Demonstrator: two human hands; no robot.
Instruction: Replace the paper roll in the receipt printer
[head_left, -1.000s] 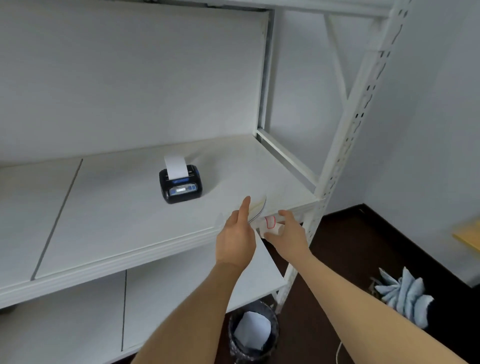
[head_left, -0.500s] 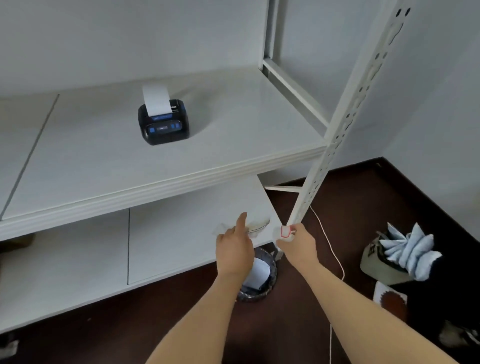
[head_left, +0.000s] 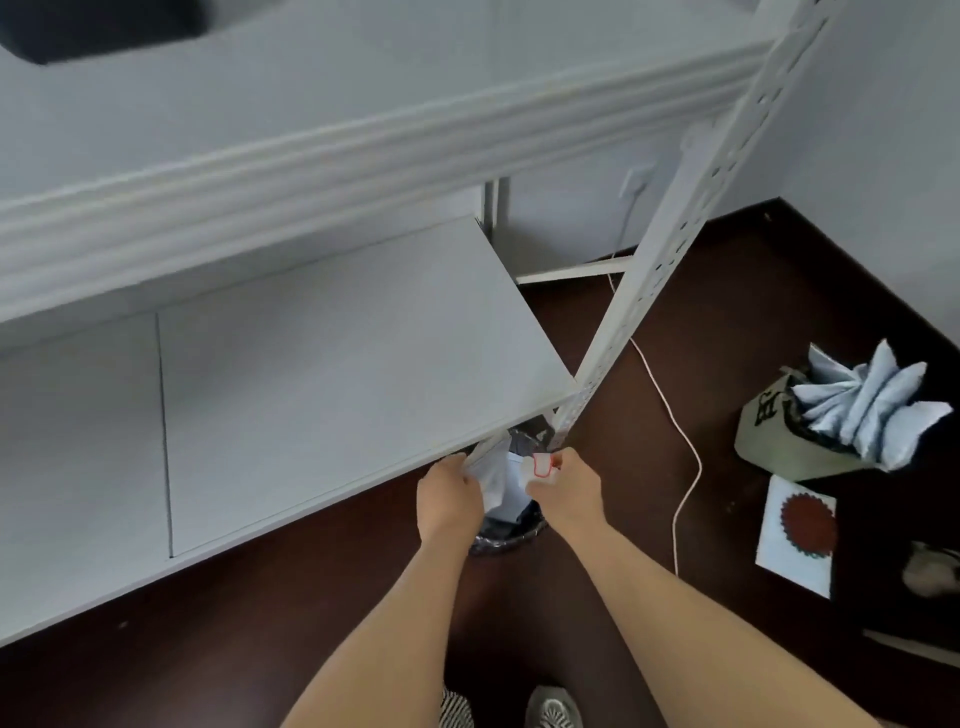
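Now lowered from shelf height to just above the dark round waste bin (head_left: 506, 535). Left hand (head_left: 448, 499) pinching crumpled clear wrapper (head_left: 491, 475); right hand (head_left: 569, 491) clasping small white red-labelled paper roll (head_left: 540, 466). Wrapper apparently about to be binned; black printer (head_left: 98, 26) blurred, far above.

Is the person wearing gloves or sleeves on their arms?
No. Both the left hand and the right hand are bare, with no gloves, rings or watch to be seen. Both forearms are bare too, with no sleeves in view.
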